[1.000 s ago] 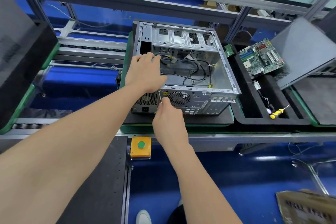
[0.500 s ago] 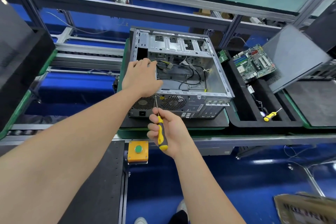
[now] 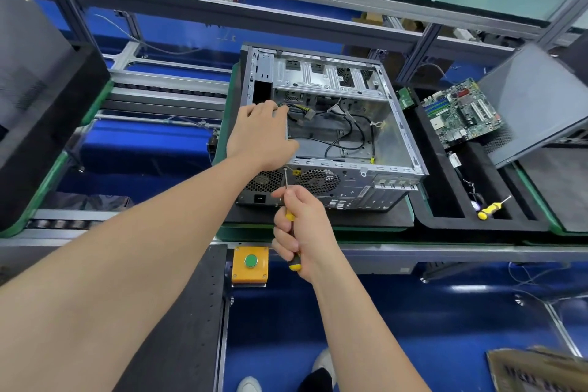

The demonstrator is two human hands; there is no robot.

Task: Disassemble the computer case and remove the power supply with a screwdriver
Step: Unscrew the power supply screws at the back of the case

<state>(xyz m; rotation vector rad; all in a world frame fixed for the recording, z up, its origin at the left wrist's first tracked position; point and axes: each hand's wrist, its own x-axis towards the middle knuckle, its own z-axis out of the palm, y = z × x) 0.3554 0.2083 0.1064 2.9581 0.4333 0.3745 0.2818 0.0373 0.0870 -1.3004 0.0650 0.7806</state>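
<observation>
An open computer case [image 3: 394, 124] lies on its side on a black foam pad, its rear panel facing me. The power supply [image 3: 264, 183] sits in the case's near left corner, mostly hidden under my left hand [image 3: 259, 134], which rests on top of it with fingers spread over its far edge. My right hand [image 3: 300, 229] grips a yellow-and-black screwdriver [image 3: 291, 232]. Its metal shaft points up at the rear panel, with the tip at a screw beside the fan grille. Loose black cables lie inside the case.
A black foam tray [image 3: 445, 200] to the right holds a second yellow screwdriver [image 3: 490, 208] and a green motherboard [image 3: 461, 111]. A grey side panel [image 3: 534, 99] leans at far right. An orange box with a green button [image 3: 250, 261] sits on the bench edge.
My right hand pulled back toward me, exposing the screwdriver's handle, and now holds it with the tip against the rear panel. My left hand has stayed on the power supply.
</observation>
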